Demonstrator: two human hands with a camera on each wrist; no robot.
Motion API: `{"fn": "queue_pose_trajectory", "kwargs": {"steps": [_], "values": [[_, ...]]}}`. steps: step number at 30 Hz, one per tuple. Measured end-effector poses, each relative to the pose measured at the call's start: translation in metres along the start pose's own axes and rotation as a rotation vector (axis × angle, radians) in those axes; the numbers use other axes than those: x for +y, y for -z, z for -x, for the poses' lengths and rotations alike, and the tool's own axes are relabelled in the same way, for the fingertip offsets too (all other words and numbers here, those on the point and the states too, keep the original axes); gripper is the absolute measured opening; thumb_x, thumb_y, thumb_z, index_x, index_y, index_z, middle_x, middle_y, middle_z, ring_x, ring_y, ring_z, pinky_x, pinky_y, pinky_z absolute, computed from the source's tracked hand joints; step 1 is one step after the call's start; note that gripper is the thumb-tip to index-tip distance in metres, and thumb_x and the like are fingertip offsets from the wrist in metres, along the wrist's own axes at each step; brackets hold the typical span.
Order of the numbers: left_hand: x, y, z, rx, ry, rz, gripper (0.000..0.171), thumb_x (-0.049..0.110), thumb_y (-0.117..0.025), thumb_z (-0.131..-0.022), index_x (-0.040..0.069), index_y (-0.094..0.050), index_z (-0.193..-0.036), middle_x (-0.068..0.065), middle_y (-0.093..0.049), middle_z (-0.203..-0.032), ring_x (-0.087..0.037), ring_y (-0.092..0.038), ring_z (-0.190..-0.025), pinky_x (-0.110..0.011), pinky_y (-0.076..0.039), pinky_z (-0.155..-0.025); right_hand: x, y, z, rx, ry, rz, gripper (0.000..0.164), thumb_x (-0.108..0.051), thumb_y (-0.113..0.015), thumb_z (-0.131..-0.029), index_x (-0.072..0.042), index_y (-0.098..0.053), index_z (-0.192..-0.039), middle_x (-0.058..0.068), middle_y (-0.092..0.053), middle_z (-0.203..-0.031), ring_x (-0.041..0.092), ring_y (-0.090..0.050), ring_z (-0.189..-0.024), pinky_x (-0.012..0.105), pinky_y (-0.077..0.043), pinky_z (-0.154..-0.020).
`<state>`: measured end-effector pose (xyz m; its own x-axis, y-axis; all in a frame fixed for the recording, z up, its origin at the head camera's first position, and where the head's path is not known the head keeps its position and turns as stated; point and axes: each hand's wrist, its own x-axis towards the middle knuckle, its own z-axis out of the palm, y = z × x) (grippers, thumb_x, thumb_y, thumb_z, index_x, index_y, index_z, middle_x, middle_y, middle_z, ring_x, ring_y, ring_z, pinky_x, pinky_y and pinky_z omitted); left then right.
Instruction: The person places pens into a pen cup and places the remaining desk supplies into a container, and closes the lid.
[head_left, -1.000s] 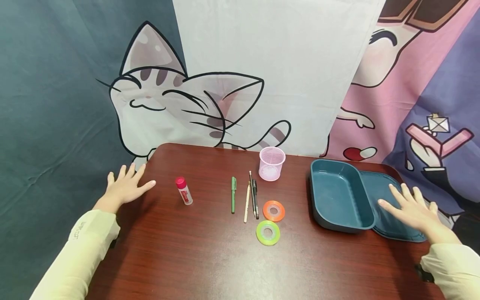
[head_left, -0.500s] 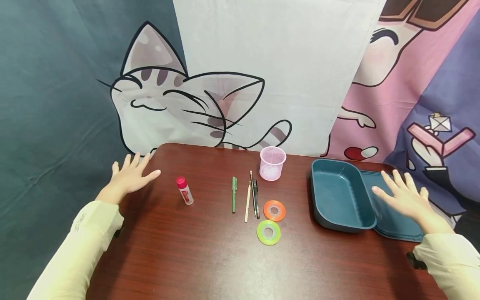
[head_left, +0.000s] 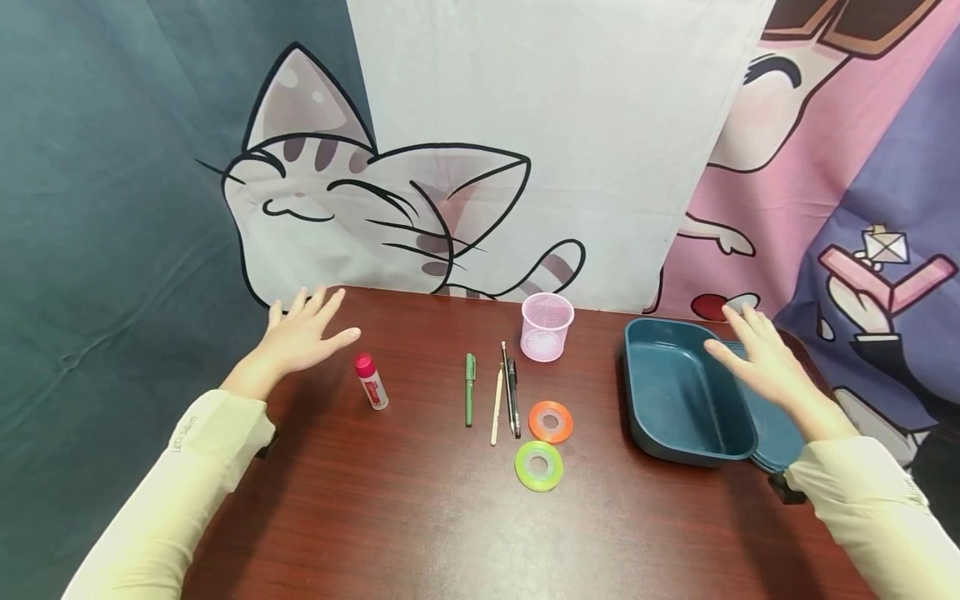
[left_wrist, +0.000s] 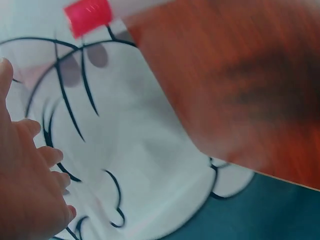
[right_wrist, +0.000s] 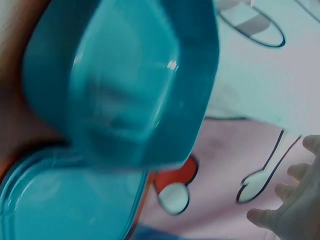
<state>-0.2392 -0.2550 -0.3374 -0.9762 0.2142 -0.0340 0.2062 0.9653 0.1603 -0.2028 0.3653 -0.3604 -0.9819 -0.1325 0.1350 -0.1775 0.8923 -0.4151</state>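
At the left of the tabletop [head_left: 420, 525], the left hand [head_left: 298, 337] hangs in the air, released: its fingers are spread, the thumb points right, and it holds nothing. A pale sleeve covers the arm up to the wrist. Just to the right of this hand, and apart from it, is a glue stick [head_left: 372, 382] with a white body and a red cap; the left wrist view also shows that cap clear of the fingers.

Further right lies a green pen [head_left: 469, 390], pointing away from the person. Beside it are a pale slender stick [head_left: 497, 406], then a thin dark stick [head_left: 508, 387] and a black pen [head_left: 513, 400], these last two lying close against each other. Behind and to the right of them, near the far edge, a pink mesh cup [head_left: 546, 327] stands upright. Nearer the person, an orange ring [head_left: 535, 423] lies flat, with a lime-green ring [head_left: 522, 468] just in front of it.

To the right sits a deep blue box [head_left: 678, 404], its open side up. A blue lid [head_left: 778, 425] lies flat just beside it, the left edge hidden by the box. Above the box's right rim and the lid, the right hand [head_left: 767, 367] hangs released too, fingers extended and holding nothing. Behind everything hangs a printed cloth [head_left: 465, 92] with a cat drawing.
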Motion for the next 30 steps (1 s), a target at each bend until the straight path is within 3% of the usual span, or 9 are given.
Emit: {"fn": "queue_pose_trajectory", "kwargs": {"steps": [6,12,20,25,30], "values": [[0.028,0.000,-0.008,0.012,-0.085,0.002,0.084,0.068,-0.034,-0.080,0.017,-0.014,-0.143,-0.017,-0.010,-0.147,-0.039,-0.002,-0.134,-0.062,0.003,-0.099,-0.026,-0.008,-0.016,0.056,0.032,-0.116,0.071,-0.038,-0.052,-0.086,-0.006,-0.020,-0.140,0.021,-0.011,-0.146,0.041,-0.013,-0.132,0.063,-0.015,-0.097],[0.053,-0.006,-0.016,0.045,-0.148,0.023,0.081,0.066,-0.038,-0.080,0.018,-0.018,-0.142,-0.016,-0.017,-0.146,-0.036,-0.007,-0.134,-0.061,-0.001,-0.101,-0.046,-0.021,-0.034,0.103,0.034,-0.185,0.068,-0.037,-0.056,-0.084,-0.006,-0.028,-0.137,0.020,-0.021,-0.144,0.045,-0.034,-0.120,0.058,-0.030,-0.090],[0.076,-0.023,-0.027,0.132,-0.251,0.064,0.073,0.056,-0.048,-0.081,0.016,-0.028,-0.139,-0.013,-0.029,-0.142,-0.032,-0.022,-0.132,-0.055,-0.013,-0.103,-0.063,-0.040,-0.053,0.077,0.004,-0.281,0.071,-0.039,-0.059,-0.081,-0.009,-0.029,-0.138,0.014,-0.023,-0.145,0.037,-0.031,-0.126,0.054,-0.035,-0.090],[0.086,-0.034,-0.030,0.178,-0.325,0.087,0.065,0.045,-0.054,-0.082,0.012,-0.036,-0.135,-0.013,-0.036,-0.138,-0.029,-0.034,-0.126,-0.050,-0.022,-0.102,-0.071,-0.050,-0.061,0.079,0.013,-0.317,0.071,-0.037,-0.061,-0.080,-0.006,-0.030,-0.137,0.019,-0.030,-0.140,0.036,-0.033,-0.123,0.055,-0.032,-0.093],[0.093,-0.046,-0.033,0.189,-0.356,0.111,0.057,0.037,-0.055,-0.083,0.011,-0.040,-0.132,-0.013,-0.040,-0.135,-0.028,-0.041,-0.122,-0.049,-0.030,-0.099,-0.076,-0.059,-0.069,0.040,0.010,-0.348,0.072,-0.038,-0.061,-0.080,-0.007,-0.029,-0.137,0.019,-0.028,-0.141,0.037,-0.031,-0.125,0.055,-0.031,-0.094]]}}
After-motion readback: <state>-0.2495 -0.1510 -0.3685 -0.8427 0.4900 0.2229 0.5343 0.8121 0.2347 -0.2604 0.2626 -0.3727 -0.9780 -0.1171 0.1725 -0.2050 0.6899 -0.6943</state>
